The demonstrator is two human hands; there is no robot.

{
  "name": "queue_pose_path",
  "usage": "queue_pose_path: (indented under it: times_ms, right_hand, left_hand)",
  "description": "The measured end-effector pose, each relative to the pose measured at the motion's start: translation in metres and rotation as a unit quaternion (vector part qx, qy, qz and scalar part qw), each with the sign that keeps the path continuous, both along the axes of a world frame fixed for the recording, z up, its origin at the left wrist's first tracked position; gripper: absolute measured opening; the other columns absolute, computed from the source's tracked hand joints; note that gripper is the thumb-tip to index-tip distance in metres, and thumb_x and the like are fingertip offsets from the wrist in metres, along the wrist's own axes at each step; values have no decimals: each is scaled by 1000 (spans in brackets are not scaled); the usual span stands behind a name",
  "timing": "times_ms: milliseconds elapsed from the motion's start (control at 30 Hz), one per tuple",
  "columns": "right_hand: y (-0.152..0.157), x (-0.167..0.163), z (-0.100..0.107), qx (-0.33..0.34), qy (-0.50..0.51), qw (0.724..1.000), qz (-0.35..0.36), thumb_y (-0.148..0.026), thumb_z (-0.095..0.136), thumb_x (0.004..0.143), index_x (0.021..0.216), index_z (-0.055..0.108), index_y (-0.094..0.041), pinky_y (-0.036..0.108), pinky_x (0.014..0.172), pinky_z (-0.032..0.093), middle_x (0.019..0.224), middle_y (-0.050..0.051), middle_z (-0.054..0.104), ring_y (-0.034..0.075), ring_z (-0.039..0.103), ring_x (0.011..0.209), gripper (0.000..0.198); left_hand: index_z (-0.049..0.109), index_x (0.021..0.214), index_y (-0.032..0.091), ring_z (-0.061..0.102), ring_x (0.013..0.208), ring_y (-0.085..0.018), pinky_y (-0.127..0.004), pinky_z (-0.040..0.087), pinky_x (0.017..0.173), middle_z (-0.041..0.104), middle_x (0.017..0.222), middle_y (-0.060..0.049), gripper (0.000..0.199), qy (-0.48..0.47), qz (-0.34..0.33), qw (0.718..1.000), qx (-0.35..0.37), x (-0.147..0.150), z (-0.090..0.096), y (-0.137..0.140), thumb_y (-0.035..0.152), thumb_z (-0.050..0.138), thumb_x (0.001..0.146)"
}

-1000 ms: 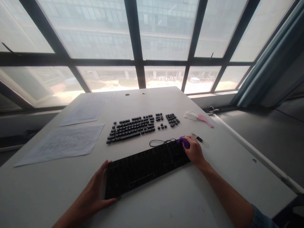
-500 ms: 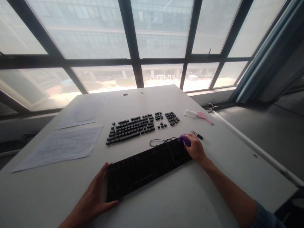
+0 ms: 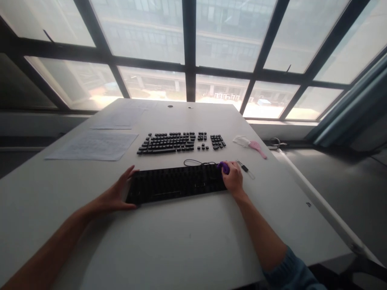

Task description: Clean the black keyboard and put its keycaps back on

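Note:
A black keyboard base (image 3: 178, 185) without its keycaps lies on the white table in front of me. My left hand (image 3: 116, 195) grips its left end, thumb at the front edge and fingers at the back. In my right hand (image 3: 233, 177) is a soft purple wad (image 3: 224, 167), pressed against the base's back right corner; whether it is cloth or gel I cannot tell. Behind the base, the loose black keycaps (image 3: 169, 143) are laid out in keyboard order. The black cable (image 3: 193, 162) loops out along the back edge.
Right of my right hand lies a small black-and-wire tool (image 3: 245, 168), perhaps a keycap puller. Farther back are a pink brush (image 3: 256, 147) and a crumpled white wrapper or tissue (image 3: 241, 140). Printed paper sheets (image 3: 93, 145) cover the table's left side (image 3: 169, 249). Windows stand beyond.
The view has turned, so the base appears more level and higher. My right hand stays at the back right corner with the purple wad; my left hand keeps hold of the left end.

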State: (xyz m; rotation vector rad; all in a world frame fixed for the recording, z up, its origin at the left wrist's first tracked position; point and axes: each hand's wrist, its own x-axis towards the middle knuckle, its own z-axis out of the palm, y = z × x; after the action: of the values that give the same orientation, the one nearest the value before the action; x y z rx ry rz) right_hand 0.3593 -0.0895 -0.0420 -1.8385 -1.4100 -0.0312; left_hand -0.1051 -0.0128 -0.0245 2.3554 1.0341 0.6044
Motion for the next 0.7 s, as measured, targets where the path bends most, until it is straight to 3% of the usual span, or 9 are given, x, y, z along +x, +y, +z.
queue_pose_path:
  times_ms: [200,333,433,700]
  right_hand:
    - [0,1,0,0,18,1000,0,-24,57,86,109,73,-21,38,86,50,104,12,64,27,60,95,28]
    - [0,2,0,-10,23,1000,-17,-24,57,86,111,72,-19,37,88,48,106,11,65,27,60,98,30]
    - [0,1,0,-20,11,999,-26,-24,57,85,112,72,-19,36,89,47,108,11,65,26,60,99,31]
    - [3,3,-2,-21,-15,999,-29,-24,58,85,109,72,-19,35,87,47,106,11,65,27,60,97,28]
  left_hand:
    - [2,156,0,31,144,-40,-49,31,114,29,158,-24,113,4,11,999,-37,2,5,-2,65,59,84]
    - [0,161,22,32,146,-41,-56,31,116,28,161,-20,130,25,7,998,-51,-7,-4,8,55,85,67]
    - [-2,160,37,33,146,-40,-58,29,118,28,163,-13,132,20,5,998,-60,-11,-8,12,47,88,64]
    - [-5,159,40,31,148,-38,-60,25,119,25,163,-14,131,-10,-14,998,-61,-14,-16,12,47,88,67]
